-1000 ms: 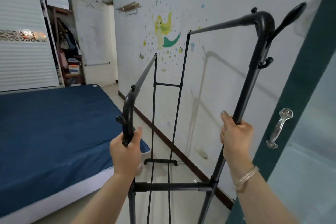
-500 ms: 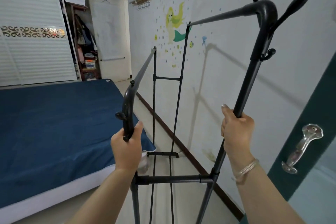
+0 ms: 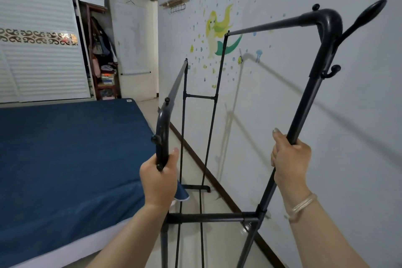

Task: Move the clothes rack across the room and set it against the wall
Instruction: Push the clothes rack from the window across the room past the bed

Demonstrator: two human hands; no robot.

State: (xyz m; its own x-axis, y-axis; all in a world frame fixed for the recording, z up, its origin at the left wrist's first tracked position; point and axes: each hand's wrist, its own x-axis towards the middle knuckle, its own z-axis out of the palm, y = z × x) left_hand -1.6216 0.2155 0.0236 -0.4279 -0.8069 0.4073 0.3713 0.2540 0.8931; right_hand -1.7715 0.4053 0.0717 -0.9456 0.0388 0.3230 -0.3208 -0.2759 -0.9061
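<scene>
A black metal clothes rack [image 3: 304, 102] with two top rails stands in the aisle between the bed and the white wall [image 3: 282, 98]. My left hand [image 3: 158, 178] grips the curved end of the lower, left rail. My right hand [image 3: 290, 156] is wrapped around the right upright post, below its hook. The rack's right side runs close along the wall, and its far foot rests on the tiled floor near the skirting board. The rack's near feet are out of the frame.
A bed with a blue cover [image 3: 65, 154] fills the left side, its corner touching the aisle. A white shuttered wardrobe [image 3: 39, 35] and an open shelf of clothes [image 3: 104, 65] stand at the far end. Mermaid stickers [image 3: 219, 32] decorate the wall.
The rack and I have moved forward along the wall; the green door and its handle on the right have dropped out of view. Both hands keep the same grip.
</scene>
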